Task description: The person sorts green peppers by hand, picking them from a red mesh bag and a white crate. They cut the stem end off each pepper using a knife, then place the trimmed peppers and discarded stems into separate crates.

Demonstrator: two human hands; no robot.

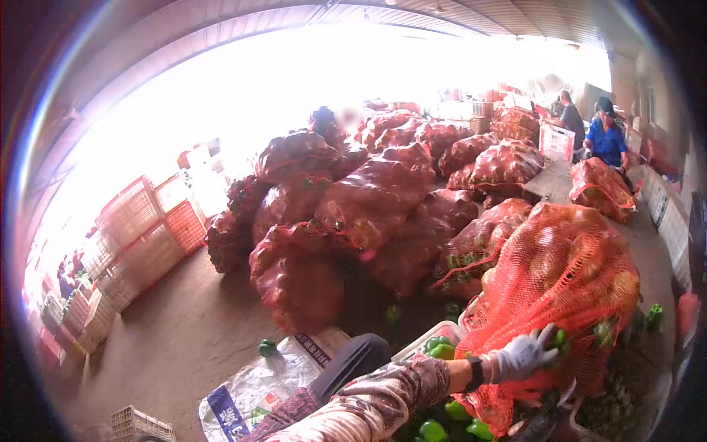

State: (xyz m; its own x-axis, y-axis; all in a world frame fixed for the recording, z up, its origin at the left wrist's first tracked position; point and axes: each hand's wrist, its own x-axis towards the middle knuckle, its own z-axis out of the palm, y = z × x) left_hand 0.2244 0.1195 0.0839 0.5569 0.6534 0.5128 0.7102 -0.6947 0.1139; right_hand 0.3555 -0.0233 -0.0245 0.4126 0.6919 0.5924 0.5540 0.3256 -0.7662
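Note:
My left hand (526,355), in a grey glove with a dark watch above the wrist, reaches across to a large red mesh sack (541,272). Its thumb and fingers curve around a green pepper (561,340) at the side of the sack. Pale, rounded produce shows through the netting. Below my forearm, several green bell peppers (432,430) lie low down; more peppers (440,348) sit by a pale crate rim (416,346). My right hand does not show.
Many full red sacks (375,191) are piled ahead. Stacked plastic crates (140,228) stand left. A printed white sack (243,398) lies on the floor beside my knee (361,361), near a lone green pepper (267,348). Two people, one in blue (606,140), are at the back right.

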